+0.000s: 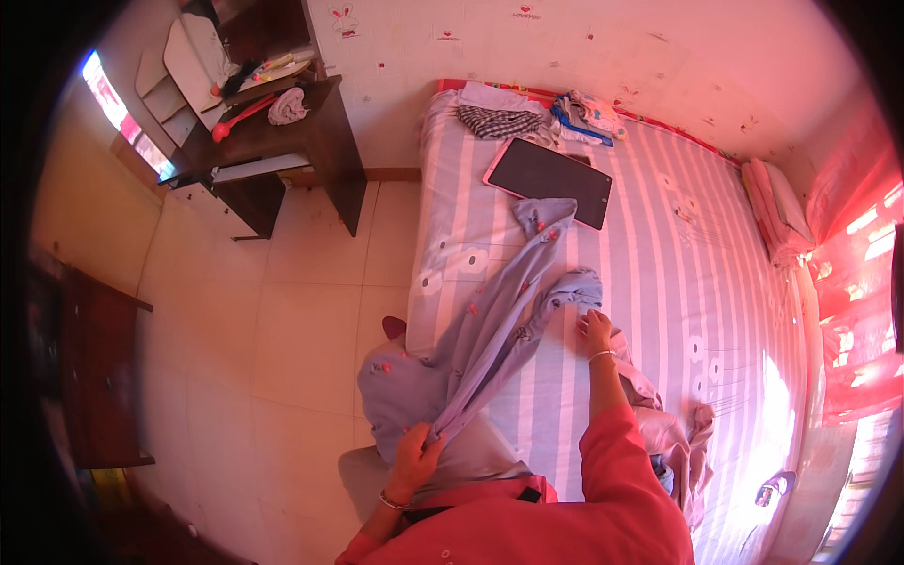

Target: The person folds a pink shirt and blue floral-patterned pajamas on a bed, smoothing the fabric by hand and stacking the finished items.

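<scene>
A blue-grey garment (487, 311) printed with small red motifs stretches from my lap onto the bed. Its two long parts, legs or sleeves, point away from me; one reaches the edge of a dark tablet-like panel (551, 176) with a pink rim. My left hand (417, 452) grips a gathered edge of the cloth close to my body. At the bunched end of the nearer long part is my right hand (597, 330), fingers apart; whether the fingertips touch the fabric is hard to tell. Beside my right forearm lies a crumpled pinkish garment (660, 431).
The striped bed (678, 282) carries folded clothes (501, 116) and a clothes pile (586, 116) along the wall side. Folded pink bedding (777, 212) rests at the far right corner. A dark desk (325, 134) stands at left, over the tiled floor (304, 339).
</scene>
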Tool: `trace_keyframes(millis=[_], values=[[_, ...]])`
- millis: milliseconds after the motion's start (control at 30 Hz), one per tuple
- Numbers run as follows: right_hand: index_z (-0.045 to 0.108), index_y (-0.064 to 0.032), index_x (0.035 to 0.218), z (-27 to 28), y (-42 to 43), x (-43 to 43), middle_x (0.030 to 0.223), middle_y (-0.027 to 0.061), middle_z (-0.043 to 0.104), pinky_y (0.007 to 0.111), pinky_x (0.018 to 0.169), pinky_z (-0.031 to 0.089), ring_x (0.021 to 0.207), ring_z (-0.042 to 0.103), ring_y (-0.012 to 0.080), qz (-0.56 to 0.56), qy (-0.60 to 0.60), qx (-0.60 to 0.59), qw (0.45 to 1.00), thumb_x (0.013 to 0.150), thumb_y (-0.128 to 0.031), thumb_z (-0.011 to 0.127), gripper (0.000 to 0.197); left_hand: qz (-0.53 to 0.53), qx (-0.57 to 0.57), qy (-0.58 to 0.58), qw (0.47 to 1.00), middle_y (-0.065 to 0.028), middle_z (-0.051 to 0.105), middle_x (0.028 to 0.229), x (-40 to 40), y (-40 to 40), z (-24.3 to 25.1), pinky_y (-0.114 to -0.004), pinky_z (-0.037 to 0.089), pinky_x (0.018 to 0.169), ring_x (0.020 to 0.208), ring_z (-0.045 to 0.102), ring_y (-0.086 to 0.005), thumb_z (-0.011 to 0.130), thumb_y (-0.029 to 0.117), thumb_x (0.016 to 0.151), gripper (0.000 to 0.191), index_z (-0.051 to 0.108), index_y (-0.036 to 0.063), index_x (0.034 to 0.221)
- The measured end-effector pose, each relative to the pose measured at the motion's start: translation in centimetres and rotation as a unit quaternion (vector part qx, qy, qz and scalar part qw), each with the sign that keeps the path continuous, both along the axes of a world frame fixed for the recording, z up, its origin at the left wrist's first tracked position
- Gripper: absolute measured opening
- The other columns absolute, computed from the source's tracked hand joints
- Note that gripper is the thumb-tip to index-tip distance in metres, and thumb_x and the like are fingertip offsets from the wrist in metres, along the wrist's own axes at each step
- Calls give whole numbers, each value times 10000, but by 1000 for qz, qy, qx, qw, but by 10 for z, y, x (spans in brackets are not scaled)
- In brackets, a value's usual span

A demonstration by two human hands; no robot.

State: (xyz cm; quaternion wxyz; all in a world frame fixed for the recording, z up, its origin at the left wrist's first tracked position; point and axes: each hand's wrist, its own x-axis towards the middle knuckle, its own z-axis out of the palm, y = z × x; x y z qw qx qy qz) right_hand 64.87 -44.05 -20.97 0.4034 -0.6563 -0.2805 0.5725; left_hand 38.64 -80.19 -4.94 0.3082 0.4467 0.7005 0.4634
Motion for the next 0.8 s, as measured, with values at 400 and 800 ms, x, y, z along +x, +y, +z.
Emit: trace_keyframes(millis=[400,800], values=[[552,-70,761,31,88,-23,571,10,500,243,410,433,443,473,107,3,33,104,994,814,-91,602,75,-2,2,14,1000,-125,383,625,0,-2,-14,-334,289,508,524,354,-226,621,113,817,233,431,19,722],[546,-73,1129,3,63,95,857,39,591,293,582,481,735,563,168,-24,-89,58,994,817,-168,604,331,-132,43,72,988,-135,467,684,3,5,-19,-380,388,565,639,492,-324,651,108,748,175,494,31,759]])
